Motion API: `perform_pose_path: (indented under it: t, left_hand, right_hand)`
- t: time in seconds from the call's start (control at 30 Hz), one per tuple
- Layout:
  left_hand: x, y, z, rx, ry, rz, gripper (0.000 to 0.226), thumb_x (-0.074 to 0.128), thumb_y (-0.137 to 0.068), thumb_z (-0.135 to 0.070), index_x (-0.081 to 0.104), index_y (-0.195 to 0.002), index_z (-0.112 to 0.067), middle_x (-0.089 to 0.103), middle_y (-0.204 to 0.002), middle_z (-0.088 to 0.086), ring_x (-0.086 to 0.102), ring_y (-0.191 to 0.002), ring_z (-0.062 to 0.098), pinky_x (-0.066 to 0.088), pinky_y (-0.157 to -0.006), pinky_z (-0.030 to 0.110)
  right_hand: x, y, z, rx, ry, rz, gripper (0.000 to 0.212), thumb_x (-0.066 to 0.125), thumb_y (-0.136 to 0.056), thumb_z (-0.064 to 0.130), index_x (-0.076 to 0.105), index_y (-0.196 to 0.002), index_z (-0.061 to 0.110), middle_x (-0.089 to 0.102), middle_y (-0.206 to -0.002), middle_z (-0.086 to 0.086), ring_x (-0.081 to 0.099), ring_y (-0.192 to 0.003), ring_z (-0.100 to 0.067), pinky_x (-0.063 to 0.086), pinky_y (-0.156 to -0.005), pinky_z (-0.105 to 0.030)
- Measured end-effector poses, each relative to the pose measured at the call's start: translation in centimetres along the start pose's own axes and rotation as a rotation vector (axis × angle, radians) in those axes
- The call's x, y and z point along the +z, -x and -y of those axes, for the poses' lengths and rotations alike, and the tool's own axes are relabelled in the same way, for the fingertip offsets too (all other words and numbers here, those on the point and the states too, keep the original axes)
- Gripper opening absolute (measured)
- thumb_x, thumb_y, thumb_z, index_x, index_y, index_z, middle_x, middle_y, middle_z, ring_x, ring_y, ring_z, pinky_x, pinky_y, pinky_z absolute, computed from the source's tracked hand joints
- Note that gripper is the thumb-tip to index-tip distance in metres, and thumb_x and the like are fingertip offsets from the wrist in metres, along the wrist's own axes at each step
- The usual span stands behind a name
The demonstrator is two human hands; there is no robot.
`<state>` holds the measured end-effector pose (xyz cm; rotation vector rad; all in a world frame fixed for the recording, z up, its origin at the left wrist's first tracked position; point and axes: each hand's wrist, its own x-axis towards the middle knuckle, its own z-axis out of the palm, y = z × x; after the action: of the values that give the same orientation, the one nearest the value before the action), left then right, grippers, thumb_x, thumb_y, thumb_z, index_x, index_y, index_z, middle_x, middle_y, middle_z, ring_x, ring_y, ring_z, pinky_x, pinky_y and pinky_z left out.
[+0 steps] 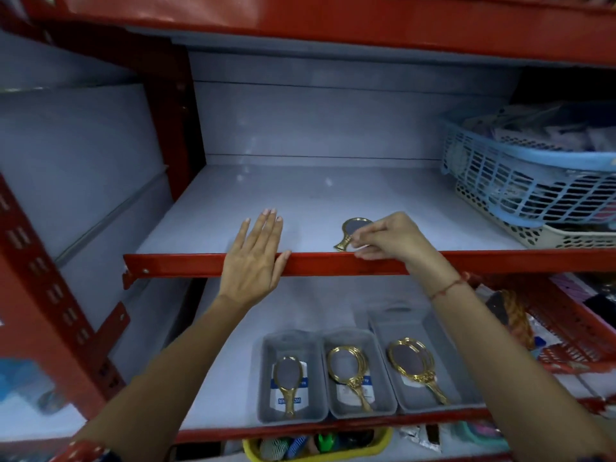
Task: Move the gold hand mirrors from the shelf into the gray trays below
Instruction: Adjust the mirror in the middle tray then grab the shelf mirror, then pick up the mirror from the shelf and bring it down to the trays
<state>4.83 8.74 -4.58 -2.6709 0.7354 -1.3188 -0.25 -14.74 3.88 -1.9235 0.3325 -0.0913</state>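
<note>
One small gold hand mirror [353, 230] lies near the front edge of the white shelf [300, 201]. My right hand [388, 236] pinches its handle with thumb and fingertips. My left hand [255, 258] rests flat and open on the red shelf lip, holding nothing. On the shelf below stand three gray trays side by side: the left tray [266, 378] holds a gold mirror [287, 381], the middle tray [376, 348] holds gold mirrors [348, 368], and the right tray [446, 355] holds gold mirrors [411, 361].
A blue plastic basket [520, 168] stacked on a cream basket [533, 235] fills the shelf's right end. Red metal uprights [43, 278] frame the left. A red basket [566, 331] sits at right below, and a yellow bin [316, 445] lies under the trays.
</note>
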Motion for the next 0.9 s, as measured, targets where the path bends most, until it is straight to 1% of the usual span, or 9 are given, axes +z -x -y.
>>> perform_pose_path:
  t: [0.1, 0.23, 0.4, 0.47, 0.53, 0.63, 0.73, 0.83, 0.9]
  left_hand:
    - [0.0, 0.6, 0.6, 0.010, 0.052, 0.000, 0.069, 0.013, -0.103, -0.040, 0.055, -0.135, 0.003, 0.056, -0.142, 0.020, 0.053, -0.134, 0.030, 0.043, -0.112, 0.047]
    - [-0.1, 0.5, 0.2, -0.025, 0.082, 0.003, 0.060, 0.033, -0.097, -0.038, 0.060, -0.131, 0.003, 0.061, -0.137, 0.019, 0.057, -0.131, 0.029, 0.048, -0.109, 0.047]
    - [-0.1, 0.5, 0.2, -0.027, 0.076, 0.004, 0.060, 0.032, -0.097, -0.039, 0.058, -0.133, 0.002, 0.059, -0.140, 0.018, 0.055, -0.133, 0.028, 0.049, -0.109, 0.046]
    - [-0.1, 0.5, 0.2, -0.024, 0.062, -0.008, 0.060, 0.033, -0.097, -0.039, 0.059, -0.133, 0.002, 0.060, -0.139, 0.018, 0.056, -0.133, 0.028, 0.050, -0.108, 0.046]
    - [0.0, 0.4, 0.1, -0.027, 0.052, -0.030, 0.059, 0.034, -0.096, -0.038, 0.060, -0.131, 0.002, 0.061, -0.138, 0.018, 0.057, -0.132, 0.028, 0.050, -0.107, 0.046]
    - [0.2, 0.4, -0.1, -0.028, 0.045, -0.056, 0.059, 0.034, -0.096, -0.037, 0.060, -0.131, 0.002, 0.061, -0.137, 0.018, 0.057, -0.131, 0.028, 0.049, -0.109, 0.046]
    - [0.4, 0.4, 0.0, -0.019, 0.034, -0.075, 0.058, 0.034, -0.096, -0.037, 0.060, -0.131, 0.002, 0.061, -0.137, 0.018, 0.057, -0.131, 0.028, 0.047, -0.110, 0.047]
    - [0.7, 0.4, -0.1, -0.021, 0.024, -0.092, 0.058, 0.035, -0.097, -0.036, 0.060, -0.132, 0.002, 0.061, -0.138, 0.018, 0.057, -0.131, 0.028, 0.045, -0.111, 0.047]
    - [0.9, 0.5, -0.1, -0.023, 0.036, -0.112, 0.057, 0.035, -0.097, -0.035, 0.060, -0.132, 0.002, 0.061, -0.137, 0.019, 0.057, -0.131, 0.028, 0.044, -0.111, 0.048]
  right_hand:
    - [0.7, -3.1, 0.4, 0.023, 0.424, -0.241, 0.012, 0.068, -0.075, 0.006, 0.068, -0.083, -0.003, 0.074, -0.095, -0.020, 0.071, -0.087, -0.032, 0.059, -0.081, -0.035]
    - [2.8, -3.7, 1.2, -0.043, 0.683, -0.279, 0.046, 0.070, -0.074, 0.041, 0.043, -0.054, 0.010, 0.058, -0.069, -0.009, 0.055, -0.074, -0.027, 0.032, -0.048, -0.024]
    - [4.2, -3.8, 2.4, 0.014, 0.841, -0.206, 0.050, 0.080, -0.069, 0.041, 0.044, -0.056, 0.010, 0.060, -0.071, -0.007, 0.060, -0.081, -0.027, 0.043, -0.061, -0.028]
    - [3.9, -4.2, 2.5, 0.047, 0.852, -0.194, 0.035, 0.082, -0.069, 0.030, 0.054, -0.066, 0.008, 0.069, -0.087, -0.010, 0.069, -0.091, -0.027, 0.055, -0.076, -0.030]
    - [3.2, -4.6, 2.6, 0.101, 0.824, -0.169, 0.025, 0.082, -0.067, 0.016, 0.058, -0.061, 0.009, 0.073, -0.081, -0.009, 0.071, -0.079, -0.023, 0.059, -0.084, -0.033]
    - [2.4, -5.2, 2.5, 0.198, 0.736, -0.085, 0.028, 0.078, -0.071, 0.005, 0.057, -0.052, 0.007, 0.065, -0.058, -0.006, 0.059, -0.051, -0.016, 0.057, -0.075, -0.030]
    - [1.6, -5.4, 2.5, 0.265, 0.626, 0.012, 0.022, 0.074, -0.077, 0.003, 0.060, -0.060, 0.004, 0.063, -0.061, -0.008, 0.056, -0.050, -0.014, 0.050, -0.055, -0.024]
    - [0.8, -5.2, 2.3, 0.310, 0.467, 0.096, 0.006, 0.072, -0.080, 0.004, 0.066, -0.079, 0.004, 0.066, -0.070, -0.007, 0.060, -0.058, -0.012, 0.054, -0.063, -0.023]
    - [0.2, -4.8, 2.1, 0.302, 0.299, 0.125, 0.015, 0.068, -0.083, -0.001, 0.066, -0.098, 0.003, 0.066, -0.075, -0.008, 0.063, -0.062, -0.012, 0.058, -0.068, -0.023]
